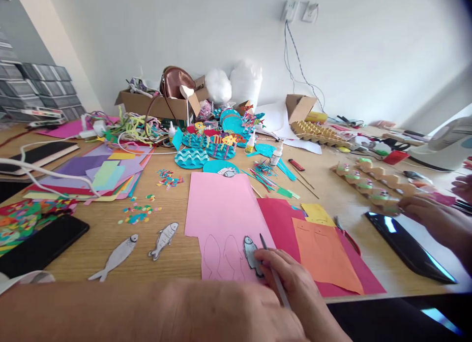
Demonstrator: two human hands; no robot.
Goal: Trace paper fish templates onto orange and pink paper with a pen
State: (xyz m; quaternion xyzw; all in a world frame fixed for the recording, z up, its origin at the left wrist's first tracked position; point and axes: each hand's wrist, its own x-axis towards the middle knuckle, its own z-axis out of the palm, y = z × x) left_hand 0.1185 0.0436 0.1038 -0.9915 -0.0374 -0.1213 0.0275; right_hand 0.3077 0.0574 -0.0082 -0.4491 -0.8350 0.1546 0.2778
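My right hand (291,278) is closed on a grey pencil (280,288), its dark tip pointing away from me. Its fingertips touch a grey paper fish cutout (250,248) lying on the pink paper (221,204). Two fish outlines are drawn on that sheet, left of the cutout. Across the bottom, very near the camera, stretches my left hand (236,307); its fingers are hidden and blurred. Two more fish cutouts, a long one (118,256) and a shorter one (164,240), lie on the wood to the left.
Orange paper (324,253) lies on red paper (357,273), near scissors (346,233). At right, another person's hand (424,214) is by an egg carton (368,189) and a dark phone-like slab (405,246). A black phone (47,243) lies left. Blue paper crafts (191,157) stand behind.
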